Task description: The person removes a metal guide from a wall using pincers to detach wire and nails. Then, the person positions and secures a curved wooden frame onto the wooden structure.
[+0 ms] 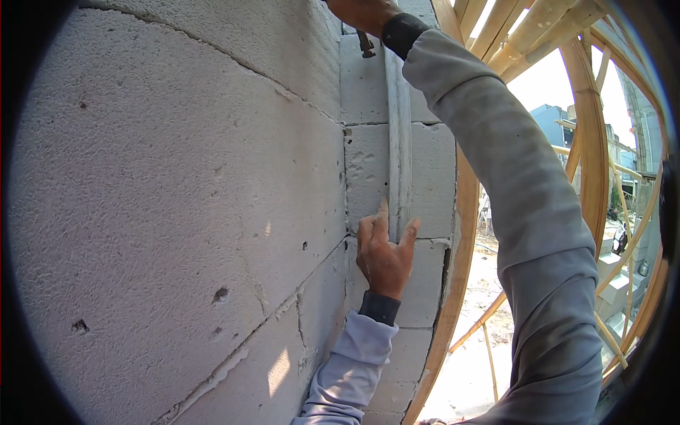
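Note:
A long, pale straight bar [398,127] stands upright against the light block wall close to the corner. My left hand [386,255] is around its lower part, with the index finger pointing up along one side and the thumb on the other. At the top edge of the view is my right hand [363,13], partly cut off, with its fingers curled. A short dark metal tool [365,44] juts down from beneath that hand; its full shape is out of view. Grey sleeves with dark cuffs cover both arms.
A large block wall [177,177] with rough mortar joints fills the left side. Right of the corner runs a curved-looking wooden frame edge [453,283]. Beyond it are timber poles [588,134], stacked blocks [615,287] and sunlit ground [474,368].

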Demonstrator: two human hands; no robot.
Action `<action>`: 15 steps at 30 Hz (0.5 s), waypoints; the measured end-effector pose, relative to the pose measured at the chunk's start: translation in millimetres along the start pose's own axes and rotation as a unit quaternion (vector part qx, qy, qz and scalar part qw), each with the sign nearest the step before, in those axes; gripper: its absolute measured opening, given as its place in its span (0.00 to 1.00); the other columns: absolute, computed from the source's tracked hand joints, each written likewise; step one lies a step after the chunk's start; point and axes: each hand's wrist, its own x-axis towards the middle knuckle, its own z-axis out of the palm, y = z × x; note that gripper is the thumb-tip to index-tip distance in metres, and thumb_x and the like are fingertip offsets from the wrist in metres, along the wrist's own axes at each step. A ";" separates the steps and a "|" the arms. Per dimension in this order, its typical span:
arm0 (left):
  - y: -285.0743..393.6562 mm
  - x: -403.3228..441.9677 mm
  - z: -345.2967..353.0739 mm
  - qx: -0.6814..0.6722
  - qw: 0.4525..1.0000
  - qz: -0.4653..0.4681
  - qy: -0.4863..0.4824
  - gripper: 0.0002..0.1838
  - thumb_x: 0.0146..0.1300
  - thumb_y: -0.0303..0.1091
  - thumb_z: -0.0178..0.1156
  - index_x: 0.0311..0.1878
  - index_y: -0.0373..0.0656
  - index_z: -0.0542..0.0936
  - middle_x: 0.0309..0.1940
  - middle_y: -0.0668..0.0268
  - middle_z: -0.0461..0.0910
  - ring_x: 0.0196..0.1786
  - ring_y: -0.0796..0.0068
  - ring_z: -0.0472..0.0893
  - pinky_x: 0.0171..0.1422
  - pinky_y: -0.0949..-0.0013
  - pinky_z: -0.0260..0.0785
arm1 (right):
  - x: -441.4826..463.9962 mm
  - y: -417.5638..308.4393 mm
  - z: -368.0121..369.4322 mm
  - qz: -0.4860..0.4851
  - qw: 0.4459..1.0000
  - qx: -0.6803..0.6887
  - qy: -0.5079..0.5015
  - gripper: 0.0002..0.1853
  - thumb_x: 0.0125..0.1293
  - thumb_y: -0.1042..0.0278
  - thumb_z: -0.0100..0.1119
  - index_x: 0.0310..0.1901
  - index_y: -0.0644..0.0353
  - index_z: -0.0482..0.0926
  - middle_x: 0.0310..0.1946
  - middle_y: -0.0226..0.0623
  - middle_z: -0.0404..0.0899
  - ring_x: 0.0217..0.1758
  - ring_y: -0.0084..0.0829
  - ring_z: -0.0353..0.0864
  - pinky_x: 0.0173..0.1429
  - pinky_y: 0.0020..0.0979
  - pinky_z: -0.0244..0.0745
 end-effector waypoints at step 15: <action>9.4 1.1 0.9 0.062 0.998 -0.001 -0.015 0.27 0.47 0.36 0.71 0.48 0.34 0.72 0.42 0.53 0.72 0.46 0.51 0.76 0.50 0.54 0.70 | -31.7 -17.7 -72.4 0.143 0.946 0.244 0.160 0.22 0.65 0.75 0.46 0.60 0.76 0.66 0.39 0.49 0.79 0.43 0.41 0.85 0.49 0.34 0.82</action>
